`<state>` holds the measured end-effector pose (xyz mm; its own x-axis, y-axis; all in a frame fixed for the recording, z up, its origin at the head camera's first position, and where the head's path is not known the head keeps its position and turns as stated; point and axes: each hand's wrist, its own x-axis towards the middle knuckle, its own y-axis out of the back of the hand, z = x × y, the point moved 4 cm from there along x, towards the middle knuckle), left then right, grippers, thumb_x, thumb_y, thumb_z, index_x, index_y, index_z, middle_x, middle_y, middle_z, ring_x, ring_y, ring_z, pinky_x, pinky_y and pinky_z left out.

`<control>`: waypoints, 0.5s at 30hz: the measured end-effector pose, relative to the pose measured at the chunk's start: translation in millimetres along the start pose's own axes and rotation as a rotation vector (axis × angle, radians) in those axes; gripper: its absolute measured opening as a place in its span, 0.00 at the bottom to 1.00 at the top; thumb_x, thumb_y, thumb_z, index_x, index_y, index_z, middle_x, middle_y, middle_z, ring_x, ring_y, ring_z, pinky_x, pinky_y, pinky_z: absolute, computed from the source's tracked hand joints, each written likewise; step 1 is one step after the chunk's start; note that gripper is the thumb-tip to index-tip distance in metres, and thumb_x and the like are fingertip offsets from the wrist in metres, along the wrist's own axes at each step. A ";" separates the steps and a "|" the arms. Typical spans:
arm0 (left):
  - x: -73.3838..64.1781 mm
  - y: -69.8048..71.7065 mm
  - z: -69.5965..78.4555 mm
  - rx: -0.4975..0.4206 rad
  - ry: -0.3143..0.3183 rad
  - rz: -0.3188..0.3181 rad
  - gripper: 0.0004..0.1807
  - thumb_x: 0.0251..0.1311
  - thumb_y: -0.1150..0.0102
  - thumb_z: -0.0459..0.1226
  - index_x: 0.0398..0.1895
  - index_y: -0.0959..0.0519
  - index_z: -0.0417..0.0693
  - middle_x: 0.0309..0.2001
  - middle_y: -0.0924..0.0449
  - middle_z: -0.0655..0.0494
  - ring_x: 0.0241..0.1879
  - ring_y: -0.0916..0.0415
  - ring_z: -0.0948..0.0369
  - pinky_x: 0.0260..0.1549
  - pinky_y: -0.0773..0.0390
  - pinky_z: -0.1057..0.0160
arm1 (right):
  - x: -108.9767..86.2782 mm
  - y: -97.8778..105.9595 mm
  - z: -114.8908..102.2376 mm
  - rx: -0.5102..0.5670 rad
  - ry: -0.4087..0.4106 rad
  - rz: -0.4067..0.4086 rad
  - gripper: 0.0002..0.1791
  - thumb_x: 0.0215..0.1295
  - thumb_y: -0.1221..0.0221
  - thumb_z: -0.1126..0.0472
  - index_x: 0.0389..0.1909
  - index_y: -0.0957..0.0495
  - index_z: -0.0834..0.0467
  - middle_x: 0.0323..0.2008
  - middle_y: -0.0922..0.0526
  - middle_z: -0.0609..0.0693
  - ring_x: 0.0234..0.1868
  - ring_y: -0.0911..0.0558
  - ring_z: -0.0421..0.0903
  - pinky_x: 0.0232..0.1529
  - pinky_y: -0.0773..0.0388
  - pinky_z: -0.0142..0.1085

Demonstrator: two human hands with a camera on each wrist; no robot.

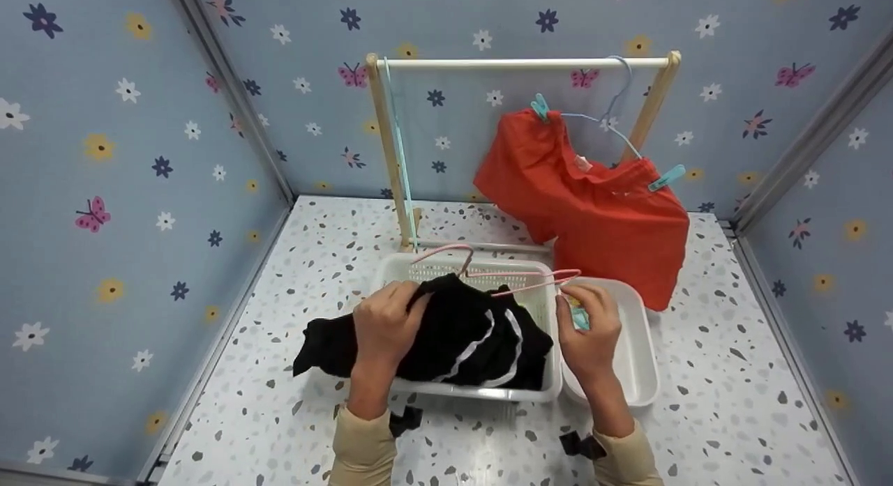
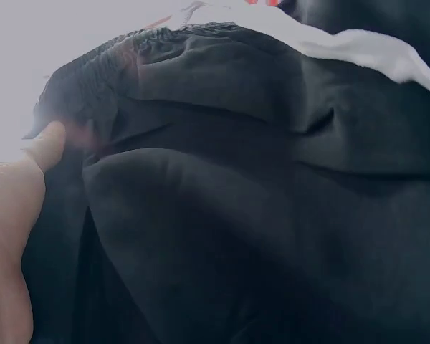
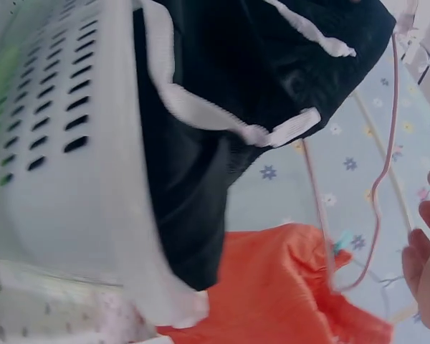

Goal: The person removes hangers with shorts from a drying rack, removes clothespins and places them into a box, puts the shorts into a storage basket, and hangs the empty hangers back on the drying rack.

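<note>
While black garment (image 1: 446,339) in left hand (image 1: 386,323), pink hanger (image 1: 516,273) near right hand (image 1: 593,327).

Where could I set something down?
The table looks bare left of the basket, toward the left wall, and right of the white tub, toward the right wall. The middle is crowded: the left hand holds black clothing over the basket, the right hand is near the pink hanger, and red clothing hangs behind.
</note>
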<state>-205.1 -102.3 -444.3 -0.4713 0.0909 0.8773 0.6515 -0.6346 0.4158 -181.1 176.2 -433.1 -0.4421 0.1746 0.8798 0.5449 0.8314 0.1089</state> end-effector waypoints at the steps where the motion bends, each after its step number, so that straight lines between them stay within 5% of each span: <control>1: 0.3 -2.0 1.8 -0.009 -0.007 -0.007 0.11 0.56 0.33 0.39 0.24 0.23 0.44 0.19 0.27 0.54 0.14 0.29 0.55 0.14 0.30 0.56 | 1.7 0.1 -3.0 -0.011 0.028 0.009 0.07 0.53 0.36 0.76 0.34 0.18 0.72 0.33 0.20 0.66 0.36 0.23 0.62 0.46 0.30 0.35; 9: 5.8 -16.8 20.2 -0.054 -0.065 -0.044 0.09 0.53 0.31 0.38 0.25 0.22 0.44 0.20 0.25 0.55 0.15 0.29 0.57 0.14 0.29 0.59 | -11.7 -3.1 24.5 -0.047 0.074 -0.094 0.17 0.66 0.39 0.55 0.49 0.18 0.63 0.47 0.18 0.59 0.48 0.22 0.59 0.53 0.33 0.45; 15: 8.7 -24.9 32.1 -0.119 -0.115 -0.068 0.08 0.52 0.30 0.37 0.25 0.21 0.44 0.20 0.24 0.56 0.16 0.27 0.59 0.15 0.28 0.61 | -12.5 -1.4 28.7 -0.046 0.089 -0.162 0.12 0.62 0.37 0.64 0.46 0.15 0.60 0.40 0.16 0.54 0.40 0.21 0.56 0.44 0.32 0.47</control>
<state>-206.4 -61.1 -439.3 -0.4362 0.2195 0.8727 0.5424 -0.7097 0.4496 -196.8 188.0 -457.6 -0.4631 -0.0081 0.8862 0.5045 0.8197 0.2711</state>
